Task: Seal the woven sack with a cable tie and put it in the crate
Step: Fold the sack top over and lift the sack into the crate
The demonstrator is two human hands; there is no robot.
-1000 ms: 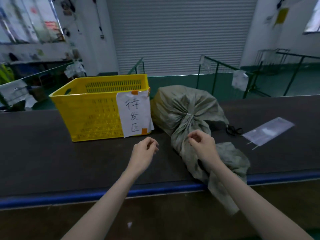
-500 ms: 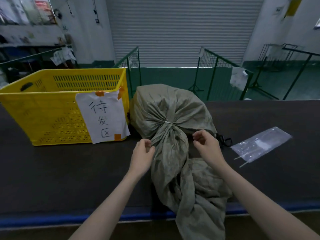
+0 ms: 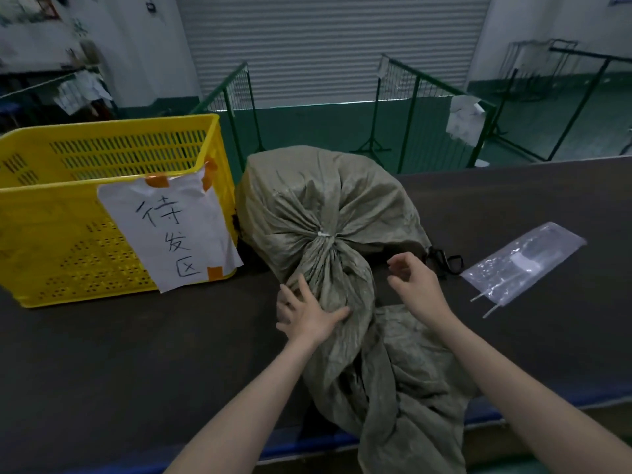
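A grey-green woven sack [image 3: 328,200] lies on the dark table, its neck cinched by a white cable tie [image 3: 324,235]. The loose neck trails toward me and over the table's blue front edge. My left hand [image 3: 307,313] lies spread on the left side of the neck below the tie, fingers apart and thumb pressed into the fabric. My right hand [image 3: 415,285] hovers just right of the neck with fingers curled and nothing in it. The yellow slotted crate [image 3: 68,241] stands to the left of the sack, touching it, with a handwritten paper sign [image 3: 171,227] taped to its front.
A clear plastic bag [image 3: 523,261] with cable ties poking out lies on the table at the right. A small black object [image 3: 444,261] sits beside the sack. Green wire fences [image 3: 410,94] stand behind the table.
My view has shifted closer to the sack. My left hand has moved right from beside the neck and spread onto it. My right hand has opened slightly near the neck.
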